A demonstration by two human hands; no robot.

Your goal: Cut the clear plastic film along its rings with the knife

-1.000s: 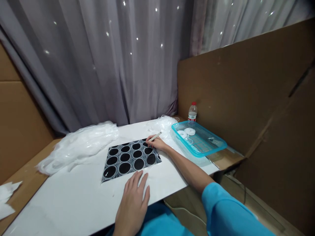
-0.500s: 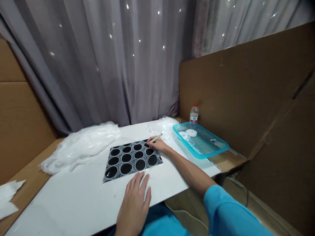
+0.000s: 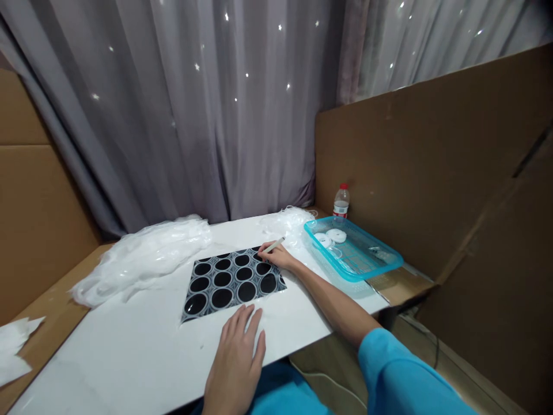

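Note:
A dark sheet (image 3: 233,282) with rows of black circles in pale rings lies on the white table (image 3: 129,346). My right hand (image 3: 276,255) rests at its far right corner, fingers closed around a whitish pen-like stick (image 3: 275,244). The stick's lower end is hidden by the fingers. Near the sheet's front edge, my left hand (image 3: 237,354) lies palm down with its fingers spread and holds nothing.
Bundles of clear white strands (image 3: 151,253) lie at the left, and a smaller heap (image 3: 294,219) behind my right hand. A blue basket (image 3: 356,274) with white rolls (image 3: 336,235) stands right, a bottle (image 3: 341,203) behind it. Cardboard walls (image 3: 423,138) flank the table.
The whole view has shifted very slightly downward in the picture. Both hands keep nearly the same places on and beside the sheet.

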